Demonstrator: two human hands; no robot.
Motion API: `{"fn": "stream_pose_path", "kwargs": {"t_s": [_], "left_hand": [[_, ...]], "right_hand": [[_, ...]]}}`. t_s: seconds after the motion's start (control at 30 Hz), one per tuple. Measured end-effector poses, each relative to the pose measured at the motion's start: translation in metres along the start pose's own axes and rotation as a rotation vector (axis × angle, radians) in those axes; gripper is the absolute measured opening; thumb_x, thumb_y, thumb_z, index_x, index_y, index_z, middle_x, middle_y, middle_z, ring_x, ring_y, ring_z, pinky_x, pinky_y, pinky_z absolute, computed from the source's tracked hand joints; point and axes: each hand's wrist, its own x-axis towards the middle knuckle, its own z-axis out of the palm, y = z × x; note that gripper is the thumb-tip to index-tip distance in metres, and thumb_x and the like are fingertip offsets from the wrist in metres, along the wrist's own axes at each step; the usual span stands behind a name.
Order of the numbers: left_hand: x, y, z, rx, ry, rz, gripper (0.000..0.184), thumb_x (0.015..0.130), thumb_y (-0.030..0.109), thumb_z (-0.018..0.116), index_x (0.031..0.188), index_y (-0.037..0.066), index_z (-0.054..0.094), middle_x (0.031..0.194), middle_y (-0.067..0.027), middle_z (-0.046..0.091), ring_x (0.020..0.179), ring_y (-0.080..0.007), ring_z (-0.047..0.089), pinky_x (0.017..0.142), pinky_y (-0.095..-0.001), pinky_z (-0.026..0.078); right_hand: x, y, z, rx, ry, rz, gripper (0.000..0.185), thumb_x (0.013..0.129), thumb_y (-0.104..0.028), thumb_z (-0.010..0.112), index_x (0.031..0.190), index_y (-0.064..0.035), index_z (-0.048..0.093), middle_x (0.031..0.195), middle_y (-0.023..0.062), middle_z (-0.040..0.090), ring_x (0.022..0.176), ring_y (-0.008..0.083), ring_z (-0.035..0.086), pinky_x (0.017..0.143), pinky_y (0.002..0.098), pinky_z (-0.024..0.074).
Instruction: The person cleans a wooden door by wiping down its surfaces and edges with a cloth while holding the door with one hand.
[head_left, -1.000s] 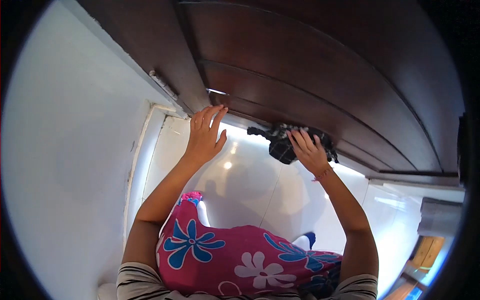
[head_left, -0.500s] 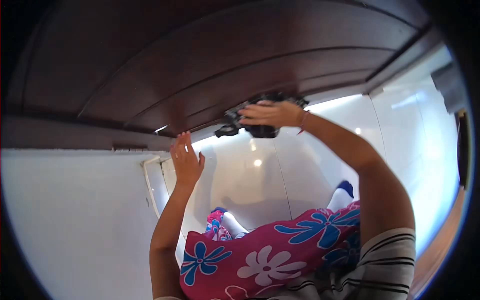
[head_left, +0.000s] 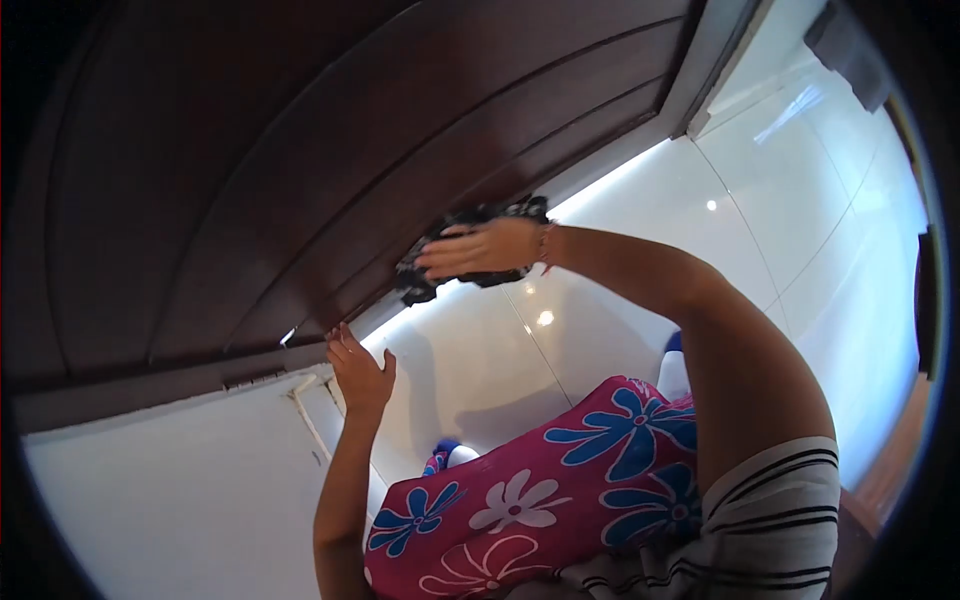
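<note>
A bunched black cloth with a pale pattern (head_left: 540, 207) lies against the lower part of a dark brown wooden door (head_left: 330, 150). My right hand (head_left: 482, 250) holds it there, with the palm and long fingers pressed over it; most of the cloth's middle is hidden beneath. At the door's lower edge, near its left corner, my left hand (head_left: 360, 375) rests its fingertips on the wood. Its fingers are extended with the thumb apart, and nothing is in it.
Pale glossy floor tiles (head_left: 500, 350) reflect light below the door. A white wall (head_left: 180, 490) stands at the left. My feet and a pink flowered garment (head_left: 500, 500) are below. Grey fabric (head_left: 850, 55) hangs at the upper right.
My right hand and the cloth have shifted left along the door's lower part. The view has tilted, so the door now slants more steeply. My left hand stays at the door edge.
</note>
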Motion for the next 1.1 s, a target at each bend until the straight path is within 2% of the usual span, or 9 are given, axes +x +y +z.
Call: {"fn": "stream_pose_path", "kwargs": {"t_s": [0.27, 0.37, 0.43, 0.57, 0.6, 0.73, 0.83, 0.9, 1.1], "left_hand": [[-0.001, -0.010, 0.007, 0.000, -0.030, 0.018, 0.070, 0.073, 0.020, 0.063, 0.123, -0.016, 0.031, 0.116, -0.0283, 0.038, 0.111, -0.0400, 0.036, 0.099, -0.0438, 0.030], [-0.003, -0.010, 0.015, -0.011, 0.001, 0.009, 0.070, 0.073, 0.020, 0.063, 0.122, -0.017, 0.030, 0.118, -0.0296, 0.038, 0.112, -0.0409, 0.035, 0.100, -0.0454, 0.028], [-0.004, -0.009, 0.019, -0.027, 0.029, 0.008, 0.070, 0.073, 0.021, 0.064, 0.122, -0.017, 0.030, 0.119, -0.0303, 0.037, 0.113, -0.0416, 0.033, 0.100, -0.0464, 0.027], [-0.002, 0.001, 0.020, -0.030, 0.036, -0.062, 0.072, 0.074, 0.021, 0.064, 0.122, -0.018, 0.028, 0.121, -0.0315, 0.035, 0.115, -0.0419, 0.030, 0.102, -0.0472, 0.024], [-0.002, 0.001, 0.021, -0.037, 0.041, -0.063, 0.072, 0.074, 0.022, 0.064, 0.123, -0.018, 0.028, 0.121, -0.0317, 0.034, 0.116, -0.0419, 0.029, 0.102, -0.0472, 0.024], [-0.001, 0.000, 0.021, -0.074, 0.019, -0.090, 0.075, 0.074, 0.022, 0.064, 0.124, -0.018, 0.026, 0.124, -0.0326, 0.030, 0.118, -0.0419, 0.027, 0.102, -0.0474, 0.023], [-0.003, 0.001, 0.022, -0.077, 0.012, -0.099, 0.075, 0.074, 0.023, 0.064, 0.125, -0.018, 0.025, 0.124, -0.0325, 0.029, 0.118, -0.0421, 0.027, 0.102, -0.0478, 0.023], [-0.003, 0.001, 0.023, -0.074, 0.024, -0.091, 0.076, 0.074, 0.023, 0.063, 0.125, -0.018, 0.025, 0.122, -0.0322, 0.030, 0.118, -0.0421, 0.027, 0.101, -0.0479, 0.024], [-0.001, 0.003, 0.028, -0.042, 0.041, -0.099, 0.075, 0.074, 0.022, 0.063, 0.123, -0.019, 0.025, 0.119, -0.0314, 0.032, 0.117, -0.0421, 0.027, 0.101, -0.0481, 0.024]], "right_hand": [[-0.089, 0.059, -0.020, -0.161, -0.069, -0.154, 0.053, 0.089, -0.016, 0.041, 0.140, -0.0190, 0.026, 0.147, -0.0016, 0.023, 0.132, 0.0146, 0.028, 0.110, 0.0288, 0.0233], [-0.157, 0.089, -0.059, -0.120, -0.210, 0.025, 0.063, 0.080, -0.012, 0.053, 0.137, -0.0304, 0.032, 0.139, -0.0047, 0.037, 0.119, 0.0120, 0.044, 0.101, 0.0271, 0.0332], [-0.188, 0.087, -0.080, -0.218, -0.235, 0.263, 0.067, 0.074, -0.007, 0.061, 0.133, -0.0306, 0.038, 0.140, -0.0014, 0.034, 0.128, 0.0165, 0.035, 0.107, 0.0422, 0.0259], [-0.200, 0.051, -0.065, -0.160, 0.086, 1.088, 0.051, 0.066, -0.011, 0.068, 0.115, -0.0112, 0.054, 0.142, 0.0155, 0.026, 0.130, 0.0329, 0.027, 0.108, 0.0533, 0.0155], [-0.190, 0.042, -0.057, -0.132, 0.210, 1.240, 0.053, 0.067, -0.007, 0.066, 0.117, -0.0009, 0.049, 0.140, 0.0222, 0.023, 0.128, 0.0400, 0.026, 0.108, 0.0538, 0.0146], [-0.193, -0.001, 0.035, 0.132, 0.406, 1.753, 0.054, 0.072, -0.008, 0.064, 0.119, 0.0044, 0.041, 0.135, 0.0276, 0.027, 0.123, 0.0459, 0.027, 0.107, 0.0450, 0.0196], [-0.180, 0.011, 0.064, 0.760, 0.997, 1.804, 0.046, 0.085, -0.028, 0.053, 0.122, -0.0029, 0.044, 0.126, 0.0172, 0.044, 0.117, 0.0322, 0.040, 0.102, 0.0393, 0.0288], [-0.145, 0.019, 0.023, 1.381, 1.469, 2.187, 0.055, 0.088, -0.049, 0.042, 0.128, -0.0097, 0.043, 0.122, 0.0065, 0.051, 0.111, 0.0261, 0.047, 0.099, 0.0378, 0.0337], [-0.113, 0.025, -0.012, 1.865, 1.795, 1.901, 0.066, 0.086, -0.062, 0.035, 0.130, -0.0129, 0.043, 0.124, 0.0026, 0.050, 0.115, 0.0253, 0.044, 0.103, 0.0366, 0.0308]]}}
